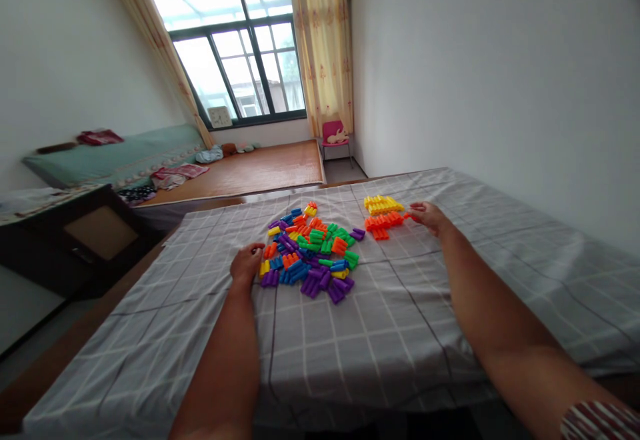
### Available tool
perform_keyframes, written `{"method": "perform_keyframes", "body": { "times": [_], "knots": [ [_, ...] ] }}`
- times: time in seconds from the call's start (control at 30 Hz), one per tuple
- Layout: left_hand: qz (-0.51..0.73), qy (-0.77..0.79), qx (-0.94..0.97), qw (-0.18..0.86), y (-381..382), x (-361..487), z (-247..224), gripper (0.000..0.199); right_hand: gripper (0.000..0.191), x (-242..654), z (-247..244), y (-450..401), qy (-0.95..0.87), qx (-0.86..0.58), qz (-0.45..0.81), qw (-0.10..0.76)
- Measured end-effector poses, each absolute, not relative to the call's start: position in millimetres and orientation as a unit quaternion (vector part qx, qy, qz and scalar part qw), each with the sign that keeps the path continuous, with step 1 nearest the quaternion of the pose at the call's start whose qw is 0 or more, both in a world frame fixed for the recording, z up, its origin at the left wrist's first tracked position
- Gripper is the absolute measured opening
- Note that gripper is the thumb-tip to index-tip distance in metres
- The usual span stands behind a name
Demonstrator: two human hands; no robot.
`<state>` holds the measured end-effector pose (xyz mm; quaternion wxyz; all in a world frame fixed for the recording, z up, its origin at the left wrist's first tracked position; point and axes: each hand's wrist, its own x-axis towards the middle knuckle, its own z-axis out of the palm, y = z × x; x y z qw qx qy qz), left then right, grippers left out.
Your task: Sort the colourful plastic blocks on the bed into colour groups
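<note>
A loose pile of purple, blue, green, orange and yellow plastic pieces (313,251) lies on the checked grey cloth. To its right is a row of yellow pieces (383,205), with orange pieces (384,222) grouped just in front of it. My left hand (247,262) rests at the pile's left edge, its fingers curled near orange and yellow pieces; whether it holds one is not visible. My right hand (428,217) is right of the orange group, fingers pinched on a small orange piece (407,216).
The cloth-covered table (350,340) meets a white wall on the right. Beyond it stand a low bed (260,168), a pink chair (333,132) and a window with curtains. A dark cabinet (75,247) stands at the left.
</note>
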<state>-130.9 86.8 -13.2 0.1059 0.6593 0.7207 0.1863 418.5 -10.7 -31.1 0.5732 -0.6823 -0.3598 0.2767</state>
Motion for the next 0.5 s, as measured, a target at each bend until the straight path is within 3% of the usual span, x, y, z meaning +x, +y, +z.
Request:
{"method": "perform_keyframes", "body": {
  "times": [0.17, 0.33, 0.5],
  "knots": [
    [0.184, 0.719, 0.663, 0.102, 87, -132, -14, 0.037, 0.054, 422, -41, -8, -0.406, -0.711, 0.264, 0.51],
    [0.175, 0.72, 0.663, 0.103, 88, -132, -14, 0.039, 0.05, 440, -44, -7, -0.458, -0.775, 0.146, 0.411],
    [0.175, 0.723, 0.661, 0.099, 86, -131, -11, 0.037, 0.045, 445, -50, -8, -0.488, -0.787, 0.142, 0.351]
  ]
}}
